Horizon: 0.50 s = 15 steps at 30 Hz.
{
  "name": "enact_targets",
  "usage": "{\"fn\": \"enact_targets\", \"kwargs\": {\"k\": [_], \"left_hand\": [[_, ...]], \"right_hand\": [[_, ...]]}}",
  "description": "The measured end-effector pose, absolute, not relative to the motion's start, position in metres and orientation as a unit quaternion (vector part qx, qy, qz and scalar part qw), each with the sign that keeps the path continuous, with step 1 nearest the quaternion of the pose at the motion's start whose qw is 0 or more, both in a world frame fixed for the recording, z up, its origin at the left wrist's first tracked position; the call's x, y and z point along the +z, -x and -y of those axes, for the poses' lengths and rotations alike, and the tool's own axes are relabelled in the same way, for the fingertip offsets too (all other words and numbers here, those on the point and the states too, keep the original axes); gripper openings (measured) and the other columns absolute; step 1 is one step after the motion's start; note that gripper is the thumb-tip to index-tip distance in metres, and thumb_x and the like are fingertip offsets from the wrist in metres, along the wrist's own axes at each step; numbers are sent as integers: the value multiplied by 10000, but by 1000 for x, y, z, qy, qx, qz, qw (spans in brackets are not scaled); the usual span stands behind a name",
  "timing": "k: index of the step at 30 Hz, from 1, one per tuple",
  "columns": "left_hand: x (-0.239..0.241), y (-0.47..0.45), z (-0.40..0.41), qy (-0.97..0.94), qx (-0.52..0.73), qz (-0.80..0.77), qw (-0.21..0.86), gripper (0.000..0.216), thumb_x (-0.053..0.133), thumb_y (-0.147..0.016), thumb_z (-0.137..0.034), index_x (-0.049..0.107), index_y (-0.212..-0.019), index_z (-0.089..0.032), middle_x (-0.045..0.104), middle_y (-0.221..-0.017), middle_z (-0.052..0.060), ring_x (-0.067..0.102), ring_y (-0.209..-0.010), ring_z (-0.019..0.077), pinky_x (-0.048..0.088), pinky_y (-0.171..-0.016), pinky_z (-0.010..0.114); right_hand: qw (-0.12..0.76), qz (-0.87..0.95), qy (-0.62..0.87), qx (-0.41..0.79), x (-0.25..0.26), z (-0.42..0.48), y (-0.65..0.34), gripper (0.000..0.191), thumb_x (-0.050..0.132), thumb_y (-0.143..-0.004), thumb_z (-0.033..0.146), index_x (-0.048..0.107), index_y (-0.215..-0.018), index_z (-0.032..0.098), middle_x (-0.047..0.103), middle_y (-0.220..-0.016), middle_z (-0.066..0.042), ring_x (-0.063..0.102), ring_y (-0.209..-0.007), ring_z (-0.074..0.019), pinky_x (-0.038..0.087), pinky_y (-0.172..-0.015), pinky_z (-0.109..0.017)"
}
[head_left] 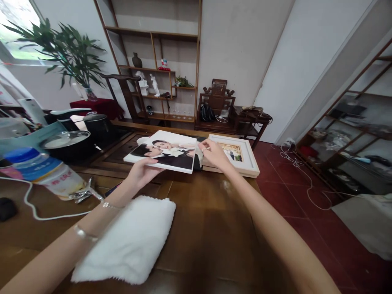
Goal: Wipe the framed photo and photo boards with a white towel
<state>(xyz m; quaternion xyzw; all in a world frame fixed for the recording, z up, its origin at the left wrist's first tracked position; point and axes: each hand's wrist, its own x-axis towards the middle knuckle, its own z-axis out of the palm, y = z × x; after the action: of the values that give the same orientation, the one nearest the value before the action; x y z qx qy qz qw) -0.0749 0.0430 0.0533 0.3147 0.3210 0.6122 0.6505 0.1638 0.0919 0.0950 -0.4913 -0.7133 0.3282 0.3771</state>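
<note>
My left hand (143,173) grips the near edge of a photo panel (179,159), thumb on top, and holds it tilted above the wooden table (211,228). The panel has a white border and shows a couple in formal clothes. At its right edge is my right hand (212,152), thumb and fingers pinched together. Something small and pale hangs under those fingers; I cannot make out what it is. Just right of that hand lies a light wooden picture frame (252,163) with a white mat and a small photo inside. A folded white towel (131,241) lies in front of me.
On the left stand a plastic jar (50,175) with a blue lid, a glass-lidded pan (65,141) and a dark kettle (96,126). A white cable (58,216) crosses the table near a black mouse (7,209). Behind are wooden shelves (153,32) and a dark chair (219,100).
</note>
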Motion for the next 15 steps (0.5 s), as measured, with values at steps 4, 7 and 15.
{"fn": "enact_targets", "kwargs": {"k": [4, 7, 15], "left_hand": [[33, 76, -82, -308, 581, -348, 668, 319, 537, -593, -19, 654, -886, -66, 698, -904, 129, 639, -924, 278, 544, -809, 367], [23, 71, -102, -305, 568, -352, 679, 308, 515, -588, 2, 652, -857, -55, 699, -870, 142, 634, -943, 288, 527, -842, 390], [8, 42, -133, -320, 541, -301, 717, 349, 487, -612, 27, 656, -901, -75, 706, -914, 117, 639, -945, 267, 483, -914, 435]], "right_hand": [[350, 809, 431, 194, 86, -95, -170, 180, 485, -869, 258, 643, -904, 179, 701, -935, -52, 631, -881, -168, 474, -821, -321], [330, 831, 413, 173, 76, -98, -176, 198, 478, -872, 241, 636, -971, 176, 701, -988, -62, 631, -909, -172, 473, -821, -316], [201, 916, 346, -24, 49, -92, -160, 386, 544, -821, 196, 538, -1188, 74, 568, -1229, -186, 479, -1177, -270, 376, -998, -426]]}}
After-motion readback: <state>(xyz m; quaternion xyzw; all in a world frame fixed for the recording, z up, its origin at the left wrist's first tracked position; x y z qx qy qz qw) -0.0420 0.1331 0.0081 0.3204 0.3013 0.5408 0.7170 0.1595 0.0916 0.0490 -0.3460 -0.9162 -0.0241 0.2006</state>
